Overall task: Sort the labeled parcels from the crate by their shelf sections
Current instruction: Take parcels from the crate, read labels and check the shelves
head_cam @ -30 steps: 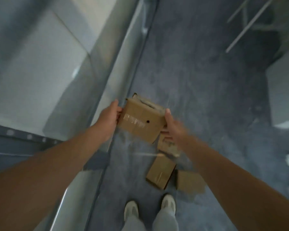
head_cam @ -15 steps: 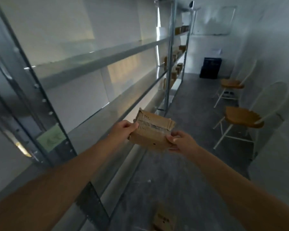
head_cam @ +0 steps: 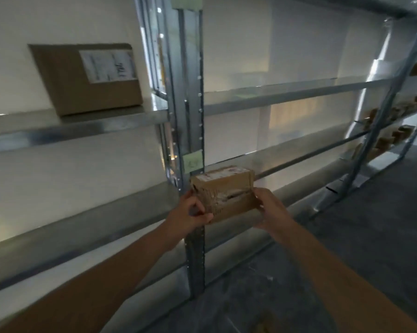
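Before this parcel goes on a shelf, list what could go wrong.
1. The parcel is held right in front of the post, between two bays; it could land in the wrong one.
2. The left hand and right hand grip only its ends; it might slip.
3. Its tape looks crumpled, so the flap may open.

Blur makes the label [head_cam: 220,173] on the held parcel [head_cam: 226,195] unreadable, likewise the green tag [head_cam: 192,162] just above it and the sheet [head_cam: 107,66] on the large box [head_cam: 82,92], upper left. Far right, small boxes [head_cam: 395,135] smear together, uncountable.
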Demonstrator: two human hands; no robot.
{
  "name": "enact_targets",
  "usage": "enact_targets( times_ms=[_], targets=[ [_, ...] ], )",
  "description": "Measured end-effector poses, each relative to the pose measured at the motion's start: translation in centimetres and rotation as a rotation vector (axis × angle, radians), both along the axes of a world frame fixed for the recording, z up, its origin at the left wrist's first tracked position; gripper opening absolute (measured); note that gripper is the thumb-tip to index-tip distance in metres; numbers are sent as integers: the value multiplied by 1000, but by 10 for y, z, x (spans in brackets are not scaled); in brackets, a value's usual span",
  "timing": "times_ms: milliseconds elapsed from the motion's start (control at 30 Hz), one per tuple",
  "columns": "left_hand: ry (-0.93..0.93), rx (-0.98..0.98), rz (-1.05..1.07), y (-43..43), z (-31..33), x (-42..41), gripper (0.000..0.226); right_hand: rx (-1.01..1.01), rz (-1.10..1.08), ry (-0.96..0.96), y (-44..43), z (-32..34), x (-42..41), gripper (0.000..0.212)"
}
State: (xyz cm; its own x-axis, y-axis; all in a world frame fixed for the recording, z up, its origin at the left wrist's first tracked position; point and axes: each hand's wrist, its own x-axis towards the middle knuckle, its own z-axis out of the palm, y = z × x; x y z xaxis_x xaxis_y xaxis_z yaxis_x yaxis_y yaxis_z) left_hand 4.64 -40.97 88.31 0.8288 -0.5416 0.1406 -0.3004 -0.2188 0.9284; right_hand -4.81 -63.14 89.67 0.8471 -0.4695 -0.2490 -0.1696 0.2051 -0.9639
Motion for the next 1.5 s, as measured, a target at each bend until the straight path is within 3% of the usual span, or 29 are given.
enact_targets(
  times_ms=[233, 467, 567, 733, 833, 1033, 1133, 1267, 1400, 1500],
  targets=[
    [-185, -117, 371, 146, 20, -35, 30, 285, 455, -217, 159, 21, 71, 33],
    [93, -407, 774, 321, 48, -79, 56, 157, 636, -183, 330, 41, 92, 32],
    [51, -485, 873, 388, 48, -114, 53, 99, 676, -130, 413, 45, 81, 35],
    [78, -496, 968, 484, 35, -169, 55, -13, 721, -75, 548, 40, 43, 30],
    [124, -391, 1002, 538, 29, -199, 47, -44, 785, -92, 614, 36, 18, 30],
    [207, -445, 1143, 637, 22, -275, 18, -102, 1162, 26, 727, 34, -33, 26],
    [169, -388, 1264, 683, 20, -315, 27, -62, 1347, 50, 775, 24, -53, 45],
    [217, -454, 1378, 733, 4, -349, 32, 47, 1488, 39, 837, 4, -75, 50],
    [269, -662, 1452, 768, -12, -364, 23, 17, 1432, 80, 894, -18, -79, 25],
    [273, -699, 1536, 792, -22, -368, 17, -55, 1517, 93, 940, -31, -73, 10]
  ],
)
